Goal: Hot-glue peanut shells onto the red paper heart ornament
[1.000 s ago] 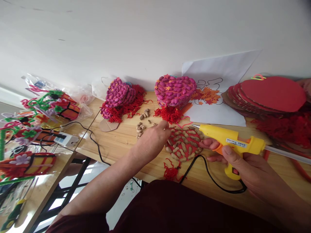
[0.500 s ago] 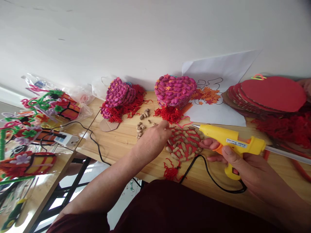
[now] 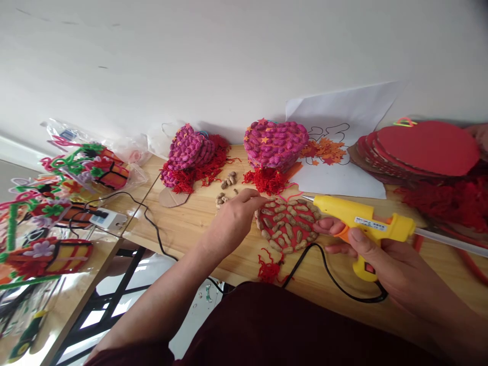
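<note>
At the far left, bright pipe-cleaner flower baskets wrapped in clear plastic (image 3: 76, 165) crowd a neighbouring glossy surface, and a white power strip (image 3: 104, 218) lies beside them with a black cable running onto the pale wooden tabletop (image 3: 190, 223). Further along, against the white wall, a magenta heart-shaped ornament covered in painted peanut shells with red yarn fringe (image 3: 188, 152) leans near a small scatter of loose unpainted peanuts (image 3: 224, 190). The person's left hand (image 3: 234, 218) reaches over just past those peanuts, fingers pinched narrowly together at the left rim of the red heart-shaped card studded with plain peanut shells (image 3: 286, 225), which lies flat near the front edge of the table; whether a peanut sits between the fingertips cannot be told. Behind that card stands a second magenta peanut heart with orange stars (image 3: 275, 144), and beside it a white paper sheet bearing orange star cutouts (image 3: 335, 152). To the right of the card, the right hand (image 3: 375, 259) is wrapped around the grip of a yellow hot-glue gun (image 3: 362, 221), its nozzle pointing left over the card's upper right edge. At the far right rests a stack of red card discs (image 3: 419, 150).
</note>
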A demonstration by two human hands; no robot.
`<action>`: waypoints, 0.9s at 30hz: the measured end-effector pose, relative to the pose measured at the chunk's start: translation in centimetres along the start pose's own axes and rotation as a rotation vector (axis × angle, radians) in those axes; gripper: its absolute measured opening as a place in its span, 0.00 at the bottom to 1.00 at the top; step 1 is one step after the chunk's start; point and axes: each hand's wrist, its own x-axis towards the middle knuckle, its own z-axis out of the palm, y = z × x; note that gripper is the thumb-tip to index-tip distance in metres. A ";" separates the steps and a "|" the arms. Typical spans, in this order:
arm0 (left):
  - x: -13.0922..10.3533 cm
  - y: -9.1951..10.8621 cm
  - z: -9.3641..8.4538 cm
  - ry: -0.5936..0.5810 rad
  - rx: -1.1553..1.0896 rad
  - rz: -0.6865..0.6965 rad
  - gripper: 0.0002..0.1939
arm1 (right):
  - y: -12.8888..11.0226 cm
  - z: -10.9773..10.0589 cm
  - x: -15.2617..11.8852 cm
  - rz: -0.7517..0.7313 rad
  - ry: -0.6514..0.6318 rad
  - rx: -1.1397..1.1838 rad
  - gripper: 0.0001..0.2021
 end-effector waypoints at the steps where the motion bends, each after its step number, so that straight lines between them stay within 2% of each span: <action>1: -0.3 -0.1 0.1 0.043 -0.011 -0.019 0.19 | 0.0 -0.1 0.0 0.000 -0.006 0.006 0.15; 4: -1.4 0.1 0.5 0.097 0.005 -0.032 0.20 | 0.2 -0.2 0.0 -0.010 -0.018 0.003 0.16; 9: -2.6 0.9 1.8 0.097 0.083 0.026 0.24 | 0.1 -0.1 0.2 -0.030 -0.024 -0.013 0.15; 16: -2.9 1.9 2.9 0.061 0.135 0.008 0.22 | 0.0 0.1 0.1 -0.052 -0.015 -0.009 0.15; 23: -3.1 2.3 3.4 0.040 0.134 0.017 0.23 | -0.5 0.3 0.0 0.003 0.072 -0.045 0.16; 27: -3.2 2.4 3.5 0.031 0.149 0.015 0.23 | -0.2 0.5 0.2 0.036 0.060 0.074 0.16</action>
